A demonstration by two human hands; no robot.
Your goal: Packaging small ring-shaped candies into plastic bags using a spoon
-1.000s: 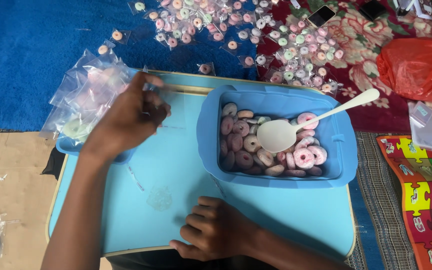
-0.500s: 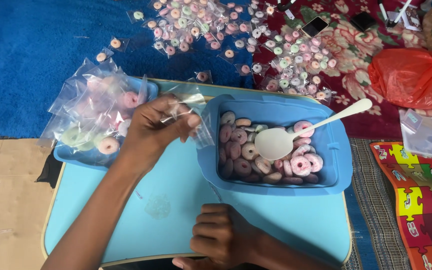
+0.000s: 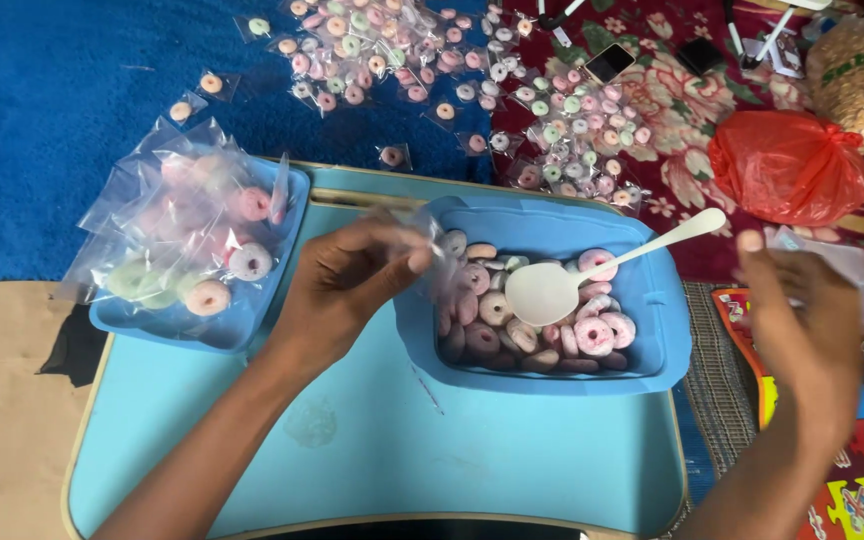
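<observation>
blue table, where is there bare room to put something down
The blue table is bare along its near half, below the candy tub and the bag tray, around the left hand's forearm. The blue carpet at far left is free too. Crowded: the wrapped candies scattered beyond the table.

Light blue lap table (image 3: 372,450) with pale rim carries a blue tub (image 3: 652,345) of ring candies on the right and a blue tray (image 3: 252,320) of clear bagged candies at its left corner.
</observation>
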